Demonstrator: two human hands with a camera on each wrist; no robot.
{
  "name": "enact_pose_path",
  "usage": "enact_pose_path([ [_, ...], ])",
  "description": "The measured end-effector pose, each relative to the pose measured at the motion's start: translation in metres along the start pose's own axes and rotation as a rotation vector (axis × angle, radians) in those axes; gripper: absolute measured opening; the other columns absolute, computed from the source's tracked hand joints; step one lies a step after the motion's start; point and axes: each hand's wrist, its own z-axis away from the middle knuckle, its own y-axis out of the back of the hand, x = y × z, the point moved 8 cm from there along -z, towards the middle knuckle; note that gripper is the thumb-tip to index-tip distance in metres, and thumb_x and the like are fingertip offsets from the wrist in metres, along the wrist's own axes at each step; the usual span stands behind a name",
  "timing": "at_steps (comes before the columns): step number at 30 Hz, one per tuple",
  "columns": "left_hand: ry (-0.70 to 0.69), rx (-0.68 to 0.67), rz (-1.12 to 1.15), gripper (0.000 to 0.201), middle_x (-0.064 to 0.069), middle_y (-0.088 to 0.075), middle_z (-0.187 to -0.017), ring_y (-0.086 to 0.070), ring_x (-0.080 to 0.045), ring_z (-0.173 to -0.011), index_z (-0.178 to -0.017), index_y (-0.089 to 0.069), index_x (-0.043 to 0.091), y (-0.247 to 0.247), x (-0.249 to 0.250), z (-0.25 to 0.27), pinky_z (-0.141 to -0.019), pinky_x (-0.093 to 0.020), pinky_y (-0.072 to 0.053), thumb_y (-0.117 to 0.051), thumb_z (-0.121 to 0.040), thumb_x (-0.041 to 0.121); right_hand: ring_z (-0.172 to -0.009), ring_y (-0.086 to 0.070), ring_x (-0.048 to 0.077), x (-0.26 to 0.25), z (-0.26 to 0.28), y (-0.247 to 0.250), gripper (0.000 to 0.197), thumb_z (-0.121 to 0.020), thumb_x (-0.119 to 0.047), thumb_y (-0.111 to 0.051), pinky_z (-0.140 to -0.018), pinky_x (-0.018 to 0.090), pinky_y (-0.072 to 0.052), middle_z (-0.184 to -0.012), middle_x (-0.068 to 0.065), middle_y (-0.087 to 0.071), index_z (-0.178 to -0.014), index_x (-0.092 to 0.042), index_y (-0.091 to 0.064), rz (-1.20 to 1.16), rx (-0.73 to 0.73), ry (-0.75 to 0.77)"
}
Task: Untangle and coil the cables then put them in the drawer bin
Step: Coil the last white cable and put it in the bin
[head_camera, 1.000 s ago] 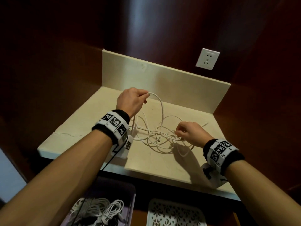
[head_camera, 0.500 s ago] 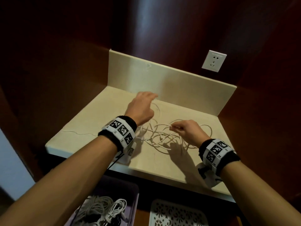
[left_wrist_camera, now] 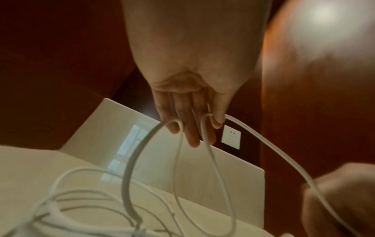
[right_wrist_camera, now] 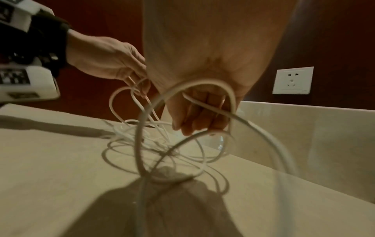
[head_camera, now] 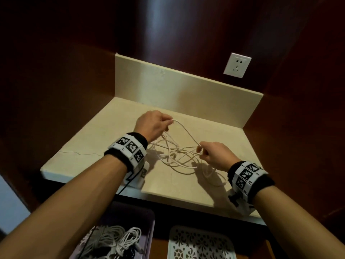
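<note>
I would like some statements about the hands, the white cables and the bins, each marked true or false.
1. The left hand holds a white cable. True.
2. The right hand rests flat on the counter. False: it holds cable strands above it.
3. The tangle lies inside the purple bin. False: it lies on the counter.
4. The purple bin holds coiled cables. True.
5. A plug sits in the wall socket. False: nothing is plugged in.

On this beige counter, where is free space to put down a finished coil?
Free: the beige stone counter left of the left hand, and the strip along the backsplash. Crowded: the middle, where the tangled white cables lie between left hand and right hand.
</note>
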Motion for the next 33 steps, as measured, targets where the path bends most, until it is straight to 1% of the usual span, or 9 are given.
enact_pose_path([
  [5,0.120,0.107,0.004,0.024,0.008,-0.073,-0.081,-0.067,-0.014,-0.078,-0.106,-0.074,0.026,0.027,-0.025,-0.010,-0.078,-0.031,-0.052,-0.055,-0.095,0.037,-0.093,-0.063,0.026,0.035,0.001,0.000,0.022,-0.097,-0.012,-0.047,-0.077,0.031,-0.045,-0.095,0.003,-0.070,-0.106,-0.017,-0.066,-0.069,0.027,-0.113],
  [8,0.200,0.077,-0.110,0.026,-0.001,-0.072,-0.108,-0.063,-0.025,-0.103,-0.110,-0.072,0.025,0.026,-0.028,-0.010,-0.092,-0.036,-0.049,-0.053,-0.092,0.021,-0.083,-0.061,0.023,0.026,-0.001,0.022,0.025,-0.099,-0.013,-0.048,-0.069,0.029,-0.040,-0.080,-0.004,-0.064,-0.110,-0.019,-0.069,-0.186,0.199,-0.073],
  [12,0.083,-0.048,-0.106,0.057,-0.002,-0.061,-0.130,-0.052,-0.022,-0.123,-0.129,-0.060,0.023,0.011,0.003,0.001,-0.105,-0.036,-0.042,-0.046,-0.080,-0.003,-0.087,-0.063,0.025,0.010,-0.008,0.046,0.026,-0.099,-0.019,-0.051,-0.071,0.027,-0.040,-0.088,0.004,-0.072,-0.116,-0.024,-0.070,-0.219,0.337,0.001],
  [16,-0.026,-0.319,0.075,0.054,0.003,-0.069,-0.111,-0.061,-0.015,-0.109,-0.124,-0.063,0.022,-0.018,0.031,0.014,-0.096,-0.032,-0.050,-0.047,-0.079,-0.004,-0.075,-0.058,0.017,0.001,-0.014,0.061,0.025,-0.099,-0.023,-0.052,-0.073,0.030,-0.047,-0.077,-0.010,-0.060,-0.113,-0.028,-0.072,-0.273,0.410,0.006],
  [20,-0.031,-0.385,0.082,0.039,0.000,-0.073,-0.102,-0.067,-0.014,-0.088,-0.123,-0.063,0.020,-0.042,0.038,0.019,-0.090,-0.031,-0.051,-0.069,-0.086,0.030,-0.071,-0.050,0.009,-0.002,-0.016,0.066,0.025,-0.097,-0.018,-0.055,-0.075,0.031,-0.048,-0.075,-0.015,-0.056,-0.112,-0.027,-0.073,-0.344,0.465,0.001],
  [22,-0.035,-0.372,0.051,0.044,0.001,-0.075,-0.092,-0.066,-0.012,-0.078,-0.125,-0.061,0.018,-0.051,0.038,0.018,-0.086,-0.029,-0.050,-0.070,-0.086,0.036,-0.062,-0.049,0.005,-0.002,-0.016,0.067,0.025,-0.096,-0.016,-0.056,-0.071,0.029,-0.047,-0.069,-0.020,-0.054,-0.110,-0.027,-0.074,-0.392,0.488,0.004],
  [24,-0.037,-0.346,0.057,0.027,0.002,-0.075,-0.080,-0.066,-0.008,-0.069,-0.112,-0.069,0.017,-0.054,0.036,0.017,-0.084,-0.030,-0.052,-0.066,-0.089,0.031,-0.055,-0.048,-0.003,-0.005,-0.015,0.066,0.024,-0.096,-0.015,-0.057,-0.064,0.023,-0.044,-0.063,-0.022,-0.053,-0.109,-0.027,-0.074,-0.448,0.484,0.020],
  [28,0.007,-0.201,0.104,0.019,0.003,-0.072,-0.066,-0.066,-0.011,-0.054,-0.085,-0.074,0.015,-0.038,0.026,0.011,-0.071,-0.031,-0.057,-0.058,-0.093,0.022,-0.043,-0.051,0.003,-0.007,-0.012,0.054,0.023,-0.094,-0.012,-0.059,-0.048,0.016,-0.042,-0.063,-0.004,-0.063,-0.110,-0.023,-0.071,-0.556,0.371,0.031],
  [33,0.054,0.026,0.149,0.021,0.002,-0.072,-0.068,-0.067,-0.014,-0.057,-0.090,-0.077,0.015,-0.001,0.007,0.002,-0.064,-0.024,-0.055,-0.058,-0.094,0.022,-0.055,-0.062,0.016,-0.003,-0.008,0.030,0.011,-0.094,-0.008,-0.055,-0.055,0.025,-0.052,-0.071,0.005,-0.069,-0.098,-0.012,-0.064,-0.450,0.118,-0.009],
])
